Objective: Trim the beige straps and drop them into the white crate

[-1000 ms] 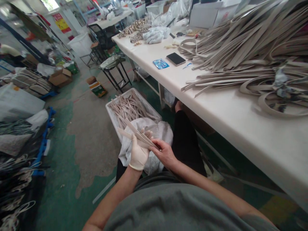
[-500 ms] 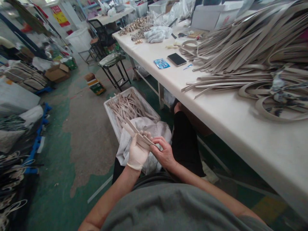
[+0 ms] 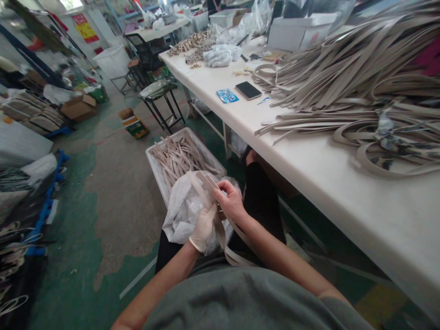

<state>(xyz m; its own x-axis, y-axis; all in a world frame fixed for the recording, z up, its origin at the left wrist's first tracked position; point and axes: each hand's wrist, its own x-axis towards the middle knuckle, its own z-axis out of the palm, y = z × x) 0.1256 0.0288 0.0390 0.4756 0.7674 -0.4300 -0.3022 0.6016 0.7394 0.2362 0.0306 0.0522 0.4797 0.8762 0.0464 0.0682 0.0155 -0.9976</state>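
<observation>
Over my lap, my gloved left hand (image 3: pixel 204 225) is closed around beige straps (image 3: pixel 198 187), whose flat ends stick up past the fingers. My bare right hand (image 3: pixel 231 201) pinches the flat end of a strap (image 3: pixel 210 182) between thumb and fingers, just right of the left hand. Long strap lengths (image 3: pixel 237 257) hang from the hands and curve toward my waist. A crumpled white plastic bag (image 3: pixel 182 208) lies under the hands on my lap. Beyond it, a white bin (image 3: pixel 151 166) holds many short beige strips (image 3: pixel 178 156).
On my right, a long white table (image 3: pixel 309 183) carries a big heap of straps (image 3: pixel 330 73), a phone (image 3: pixel 248 90), a blue packet (image 3: pixel 227 96), white gloves (image 3: pixel 222 55) and metal fittings (image 3: pixel 192 42). A black-legged stool (image 3: pixel 161 98) and a small box (image 3: pixel 135 126) stand ahead on the floor.
Both hands have shifted and turned. The straps now point more upward, with the right hand higher on their ends, and long strap lengths now show hanging below. The view has tilted slightly.
</observation>
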